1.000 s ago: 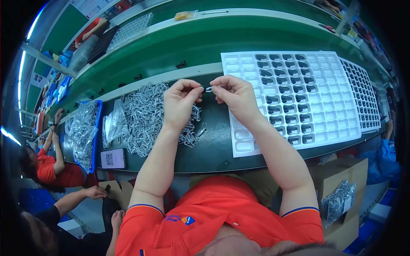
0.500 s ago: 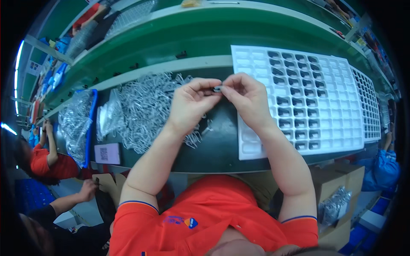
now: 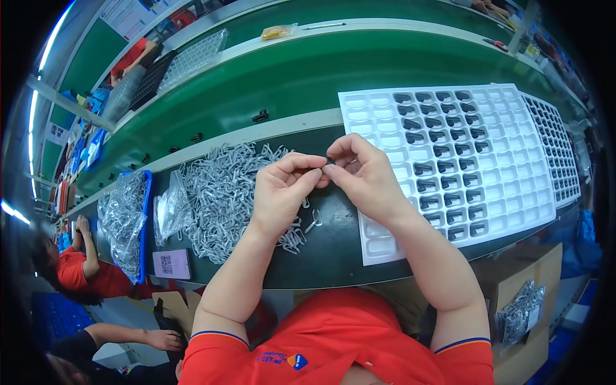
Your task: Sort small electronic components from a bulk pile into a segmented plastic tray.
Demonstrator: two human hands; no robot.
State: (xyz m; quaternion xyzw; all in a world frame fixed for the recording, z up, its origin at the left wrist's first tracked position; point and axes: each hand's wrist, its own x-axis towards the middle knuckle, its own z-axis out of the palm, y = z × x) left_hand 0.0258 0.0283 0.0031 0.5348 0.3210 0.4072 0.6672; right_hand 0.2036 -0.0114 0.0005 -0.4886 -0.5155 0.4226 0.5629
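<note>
My hands meet above the dark bench, between a heap of grey metal clips and a white tray. My right hand (image 3: 367, 176) pinches a small black piece (image 3: 330, 161) between thumb and fingertips; most of it is hidden. Closed in a pinch against it, my left hand (image 3: 280, 191) has its thumb and forefinger close to the piece, and whatever they grip is covered. The heap of metal clips (image 3: 221, 199) lies left of my left hand. Right of my right hand, the white compartment tray (image 3: 380, 249) holds several columns of black parts (image 3: 457, 135).
A couple of loose clips (image 3: 317, 218) lie near my left wrist. Further left are clear plastic bags (image 3: 172, 208), a blue-rimmed bin (image 3: 142, 237) and a purple card (image 3: 171, 264). A second tray (image 3: 555, 144) stands right. A co-worker's hand (image 3: 163, 340) is at lower left.
The whole view has shifted, so the bench sits lower in it. My hands stay together, and the held piece now shows darker. The co-worker's hand at lower left has moved down and right.
</note>
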